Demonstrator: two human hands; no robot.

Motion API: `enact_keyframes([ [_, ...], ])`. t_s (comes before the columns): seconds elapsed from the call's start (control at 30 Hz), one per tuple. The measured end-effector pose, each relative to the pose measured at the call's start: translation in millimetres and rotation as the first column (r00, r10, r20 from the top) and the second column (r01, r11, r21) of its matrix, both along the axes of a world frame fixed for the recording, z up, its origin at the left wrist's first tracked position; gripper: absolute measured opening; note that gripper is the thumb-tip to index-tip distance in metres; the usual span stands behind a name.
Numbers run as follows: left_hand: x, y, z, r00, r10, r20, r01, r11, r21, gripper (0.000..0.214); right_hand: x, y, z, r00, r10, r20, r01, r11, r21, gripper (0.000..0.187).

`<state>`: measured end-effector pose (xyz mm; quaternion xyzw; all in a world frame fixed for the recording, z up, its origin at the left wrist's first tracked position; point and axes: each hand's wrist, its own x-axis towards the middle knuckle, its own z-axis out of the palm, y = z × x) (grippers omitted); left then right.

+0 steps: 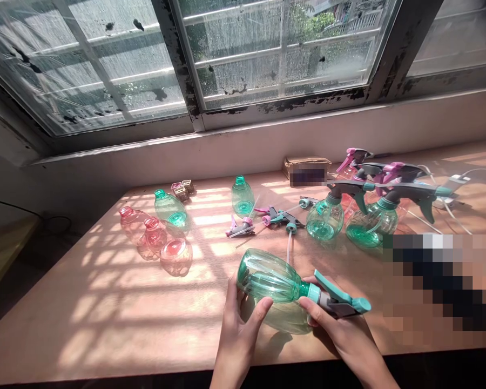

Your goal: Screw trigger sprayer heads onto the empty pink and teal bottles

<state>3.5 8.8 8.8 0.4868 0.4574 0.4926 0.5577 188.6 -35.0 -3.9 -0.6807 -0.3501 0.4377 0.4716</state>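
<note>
A clear green spray bottle (pixel 269 275) lies on its side above the table's front part, its neck pointing right. My left hand (pixel 243 316) is closed around the bottle's rounded base end, thumb along the near side. My right hand (pixel 328 321) grips the teal collar at the neck with thumb and fingers. The grey and teal trigger head (pixel 340 302) sits on the neck and sticks out beyond my right hand. Just behind the bottle lie several loose trigger heads (pixel 281 216) with thin white tubes, in grey with pink or teal parts.
Two green spray bottles (pixel 326 221) with trigger heads stand at right, pink-headed ones behind them. Pink bottles without heads (pixel 176 254) and a green one (pixel 170 208) lie at left. Another headless green bottle (pixel 243 197) stands at the back near a cardboard box (pixel 305 162). White cables (pixel 449 205) run at far right.
</note>
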Motion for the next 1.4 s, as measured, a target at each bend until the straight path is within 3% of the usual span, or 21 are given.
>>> enact_keyframes([
  [1.4, -0.3, -0.2, 3.4, 0.999, 0.004, -0.041, -0.003, 1.000, 0.003, 0.059, -2.0, 0.5, -2.1, 0.999, -0.029, -0.037, 0.031, 0.998, 0.059, 0.043],
])
